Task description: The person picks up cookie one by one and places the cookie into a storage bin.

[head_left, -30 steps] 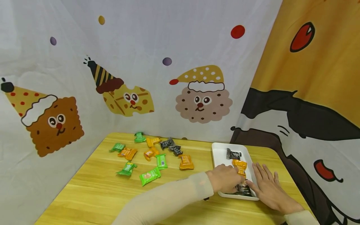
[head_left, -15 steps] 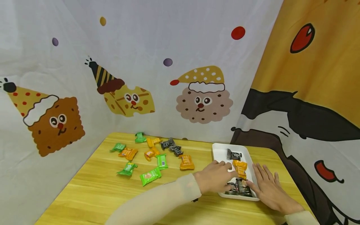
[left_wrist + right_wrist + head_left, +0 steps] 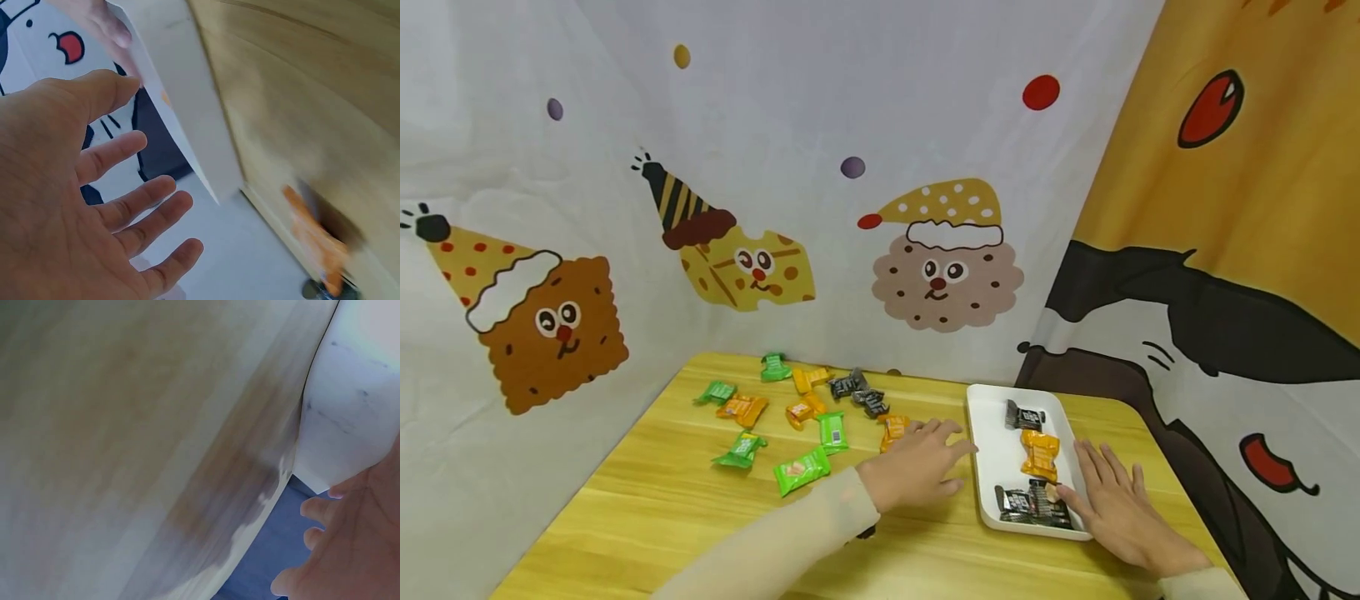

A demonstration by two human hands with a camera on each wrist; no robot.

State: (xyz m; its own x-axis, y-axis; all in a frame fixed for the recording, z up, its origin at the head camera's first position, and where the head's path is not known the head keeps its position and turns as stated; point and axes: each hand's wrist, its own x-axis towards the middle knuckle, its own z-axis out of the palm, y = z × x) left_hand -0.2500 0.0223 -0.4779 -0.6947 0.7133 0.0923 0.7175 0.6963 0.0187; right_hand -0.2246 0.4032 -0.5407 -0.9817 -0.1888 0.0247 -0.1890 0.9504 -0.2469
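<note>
My left hand [image 3: 917,467] hovers over the table left of the white tray [image 3: 996,442], fingers spread and holding nothing. It partly hides an orange wrapped candy [image 3: 892,432] behind its fingers. In the left wrist view the left palm [image 3: 44,200] faces the tray's side wall [image 3: 181,81]. My right hand [image 3: 1123,517] rests along the tray's right side, fingers straight, thumb over the rim. Inside the tray lie a black wrapped candy [image 3: 1025,415] at the back, orange candy [image 3: 1041,455] in the middle and black candies [image 3: 1030,505] at the front.
Left on the wooden table [image 3: 647,508] lie several loose candies: green [image 3: 801,471], orange [image 3: 742,410] and black [image 3: 847,384]. A printed cloth [image 3: 775,100] hangs behind the table.
My left hand has let go of a black candy at the tray's front and moved left, out over the table. The right hand has stayed at the tray's side.
</note>
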